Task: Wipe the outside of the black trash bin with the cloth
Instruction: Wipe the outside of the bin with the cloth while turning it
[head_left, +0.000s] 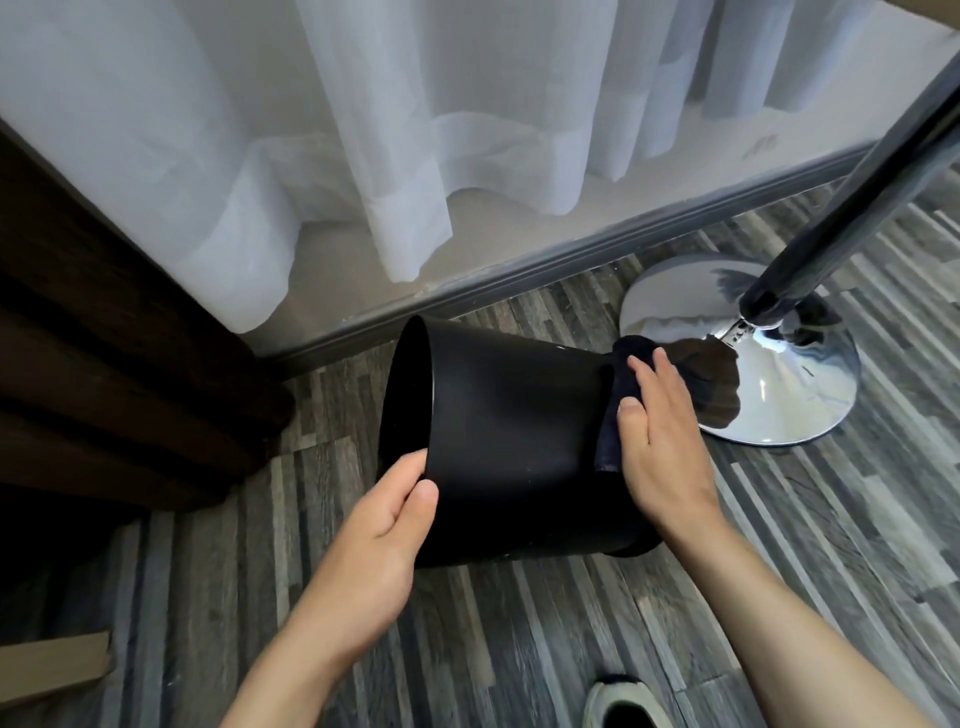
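The black trash bin (511, 441) is tipped on its side above the floor, its open mouth facing left. My left hand (374, 540) grips the bin's rim at the lower left, thumb on the outside wall and fingers inside. My right hand (657, 436) lies flat on a dark cloth (615, 410), pressing it against the bin's outer wall near the base end. Most of the cloth is hidden under my palm.
A chrome round stand base (779, 374) with a dark pole (852, 182) stands just right of the bin. White sheer curtains (363, 130) and a grey skirting board lie behind. Dark wooden furniture (104, 364) is at the left. A cardboard piece (52, 670) and my shoe (623, 701) are on the striped floor.
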